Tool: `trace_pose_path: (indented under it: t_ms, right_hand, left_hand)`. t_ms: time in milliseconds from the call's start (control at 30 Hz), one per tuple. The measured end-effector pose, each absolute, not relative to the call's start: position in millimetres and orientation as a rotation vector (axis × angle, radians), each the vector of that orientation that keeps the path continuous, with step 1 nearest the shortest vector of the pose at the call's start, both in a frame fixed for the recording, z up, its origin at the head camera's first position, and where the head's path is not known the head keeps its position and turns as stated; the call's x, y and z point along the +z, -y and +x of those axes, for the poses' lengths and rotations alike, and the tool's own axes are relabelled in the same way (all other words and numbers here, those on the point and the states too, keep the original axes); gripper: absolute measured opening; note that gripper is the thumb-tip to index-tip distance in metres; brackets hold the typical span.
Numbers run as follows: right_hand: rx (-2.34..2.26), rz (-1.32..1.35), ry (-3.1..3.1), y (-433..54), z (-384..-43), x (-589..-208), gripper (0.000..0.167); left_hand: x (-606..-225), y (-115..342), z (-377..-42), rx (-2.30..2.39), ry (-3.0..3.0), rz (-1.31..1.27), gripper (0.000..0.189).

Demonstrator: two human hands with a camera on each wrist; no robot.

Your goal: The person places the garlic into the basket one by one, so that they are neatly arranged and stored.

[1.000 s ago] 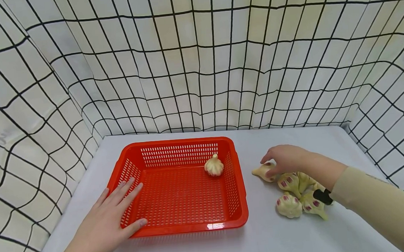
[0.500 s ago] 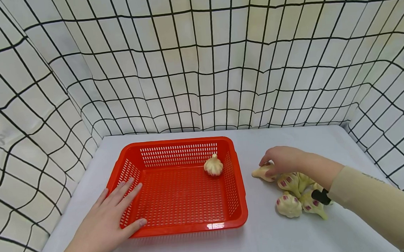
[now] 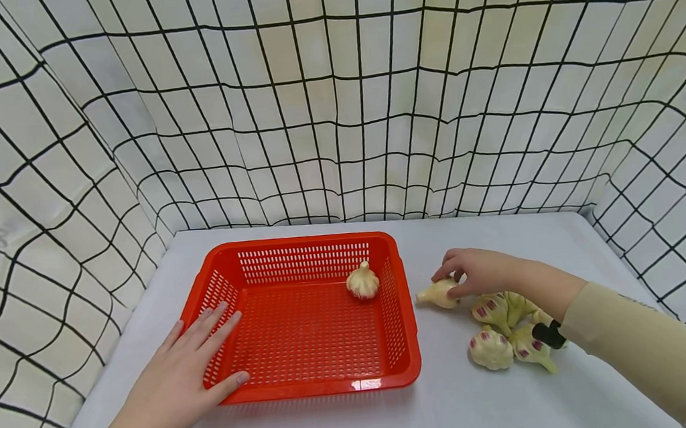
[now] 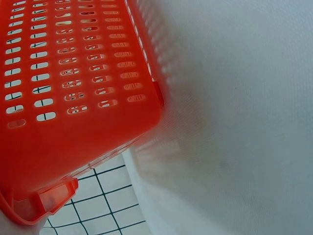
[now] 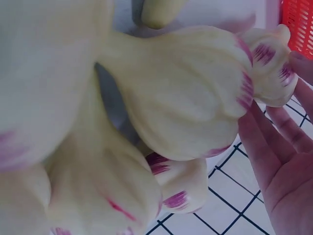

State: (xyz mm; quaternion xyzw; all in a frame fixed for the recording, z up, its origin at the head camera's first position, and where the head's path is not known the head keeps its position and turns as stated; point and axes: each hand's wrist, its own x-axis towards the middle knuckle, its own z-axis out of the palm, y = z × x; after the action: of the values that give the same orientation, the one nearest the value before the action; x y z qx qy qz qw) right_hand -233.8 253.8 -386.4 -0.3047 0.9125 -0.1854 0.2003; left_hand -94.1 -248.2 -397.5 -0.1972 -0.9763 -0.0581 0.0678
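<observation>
My right hand (image 3: 471, 272) pinches a pale garlic bulb (image 3: 439, 295) between thumb and fingers, just right of the red plastic basket (image 3: 356, 383). Its stem points left at the basket wall. In the right wrist view the same bulb shows purple streaks, and several larger-looking bulbs crowd the foreground. My left hand (image 3: 180, 374) lies with fingers spread over the basket's left rim, the thumb at the front left corner. Inside the basket, near its back right corner, another garlic bulb (image 3: 363, 281) sits stem up.
Several garlic bulbs (image 3: 490, 349) lie clustered on the white table (image 3: 449, 404), under and in front of my right forearm. White walls covered by a black net (image 3: 336, 124) rise at the back and both sides.
My right hand and the garlic bulb in its fingers have shifted slightly left, away from the cluster and closer to the basket. The left hand stays in place.
</observation>
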Motion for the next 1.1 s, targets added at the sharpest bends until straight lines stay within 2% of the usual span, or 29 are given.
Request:
trace_pose_path:
  t_ms: [233, 667, 1100]
  right_hand:
    - [-0.613, -0.779, -2.528, -262.3, -237.7, -386.2, 0.034]
    - [-0.321, -0.702, -2.647, -268.3, -235.3, -376.8, 0.038]
    - [-0.220, -0.781, -2.666, -274.7, -239.9, -387.7, 0.041]
  left_hand:
    - [-396.5, 247.8, -93.5, -0.185, 2.944, -0.586, 0.089]
    - [-396.3, 247.4, -93.6, -0.188, 2.961, -0.574, 0.089]
    - [-395.9, 247.4, -93.3, -0.204, 2.980, -0.561, 0.089]
